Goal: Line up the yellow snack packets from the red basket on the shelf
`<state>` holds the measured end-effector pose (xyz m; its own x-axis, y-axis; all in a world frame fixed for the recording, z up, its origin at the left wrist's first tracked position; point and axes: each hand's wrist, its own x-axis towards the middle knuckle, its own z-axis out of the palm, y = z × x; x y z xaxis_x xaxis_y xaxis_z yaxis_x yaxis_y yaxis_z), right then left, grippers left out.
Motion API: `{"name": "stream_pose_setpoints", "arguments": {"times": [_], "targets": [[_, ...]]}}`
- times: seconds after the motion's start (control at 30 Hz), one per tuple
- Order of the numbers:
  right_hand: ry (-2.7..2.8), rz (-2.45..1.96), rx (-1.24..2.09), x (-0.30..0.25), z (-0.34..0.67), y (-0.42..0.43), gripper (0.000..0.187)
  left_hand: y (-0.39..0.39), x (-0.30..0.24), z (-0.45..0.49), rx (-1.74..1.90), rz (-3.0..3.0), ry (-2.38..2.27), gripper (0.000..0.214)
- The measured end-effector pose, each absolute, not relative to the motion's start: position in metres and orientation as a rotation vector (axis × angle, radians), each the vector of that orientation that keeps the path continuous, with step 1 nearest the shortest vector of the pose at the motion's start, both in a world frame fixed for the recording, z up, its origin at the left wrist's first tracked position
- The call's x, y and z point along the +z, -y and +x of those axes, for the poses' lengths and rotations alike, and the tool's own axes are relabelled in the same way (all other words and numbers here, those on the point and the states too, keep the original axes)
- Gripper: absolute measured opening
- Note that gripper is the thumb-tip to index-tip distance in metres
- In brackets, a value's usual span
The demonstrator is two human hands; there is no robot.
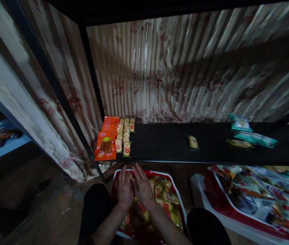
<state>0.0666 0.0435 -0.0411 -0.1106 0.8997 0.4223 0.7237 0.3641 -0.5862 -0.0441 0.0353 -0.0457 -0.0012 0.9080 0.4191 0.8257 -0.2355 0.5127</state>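
Observation:
Both hands are side by side over a red basket with a white rim [176, 185], which sits between the knees. Inside it lie many small yellow-wrapped snack packets [166, 205]. My left hand [125, 189] has its fingers stretched forward, above the basket's left part. Close against it, my right hand [142, 187] also points forward with straight fingers. Whether a packet lies between or under the palms is hidden. Just beyond the fingertips, rows of yellow snack packets [126, 148] stand on the black shelf [160, 144], beside a row of orange snack bags [106, 143].
A single yellow packet [193, 142] lies mid-shelf. Farther right are teal packets [255, 139] and another yellowish packet [240, 143]. A second red basket [217, 190] of mixed snack bags stands on the floor at right. Dark shelf posts [92, 73] and striped curtains [144, 68] border the space.

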Motion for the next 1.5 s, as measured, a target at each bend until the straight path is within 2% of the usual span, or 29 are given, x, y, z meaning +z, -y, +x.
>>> {"name": "stream_pose_setpoints", "arguments": {"times": [0.2, 0.43, 1.0, 1.5], "targets": [[1.892, -1.454, 0.213, -0.015, 0.054, -0.103, 0.047, -0.065, -0.025, -0.055, 0.969, 2.315, -1.912, 0.047], [1.936, -1.449, 0.160, -0.021, 0.048, -0.144, 0.048, -0.090, -0.039, -0.059, 0.986, 2.278, -2.000, 0.055], [1.856, -1.404, 0.261, -0.023, 0.045, -0.161, 0.050, -0.114, -0.019, -0.053, 1.058, 2.142, -2.106, 0.046], [1.847, -1.380, 0.297, -0.027, 0.043, -0.168, 0.052, -0.126, -0.028, -0.053, 1.095, 2.161, -2.010, 0.054]]}}
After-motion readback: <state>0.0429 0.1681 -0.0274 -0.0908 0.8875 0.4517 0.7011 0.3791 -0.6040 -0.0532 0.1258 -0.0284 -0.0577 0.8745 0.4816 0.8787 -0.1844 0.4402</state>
